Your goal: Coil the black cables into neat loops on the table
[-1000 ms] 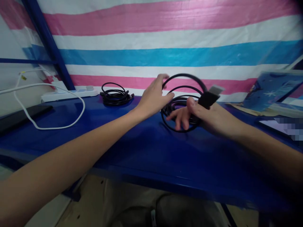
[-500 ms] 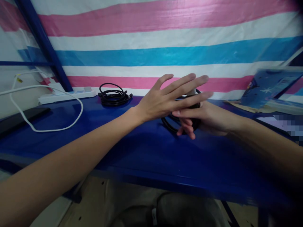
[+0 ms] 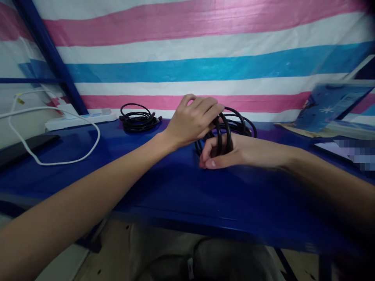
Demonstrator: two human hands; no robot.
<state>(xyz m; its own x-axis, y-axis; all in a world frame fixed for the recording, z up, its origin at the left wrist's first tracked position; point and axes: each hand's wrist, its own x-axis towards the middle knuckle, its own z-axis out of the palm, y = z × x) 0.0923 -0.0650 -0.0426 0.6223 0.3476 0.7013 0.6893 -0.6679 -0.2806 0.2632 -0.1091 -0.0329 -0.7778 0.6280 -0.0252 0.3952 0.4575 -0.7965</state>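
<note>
Between my hands is a coiled black cable [image 3: 228,134], its loops standing up above the blue table [image 3: 175,187]. My left hand [image 3: 197,120] bends its fingers over the top left of the coil and grips it; the fingertips are partly hidden behind the loops. Through the loops from the right comes my right hand [image 3: 224,150], palm side toward me, with curled fingers and the thumb close to the fingertips. Several turns of cable pass across its fingers. The cable's ends are not visible.
A second coiled black cable [image 3: 139,123] lies at the back left, beside a white power strip [image 3: 82,120]. A white cord [image 3: 54,164] loops over a dark flat object [image 3: 32,146]. On the right are a blue packet [image 3: 325,105] and a device with a lit screen [image 3: 336,150].
My left hand's outstretched fingers have curled down onto the cable. My right hand has turned and moved slightly left, and the coil's loops now show more clearly.
</note>
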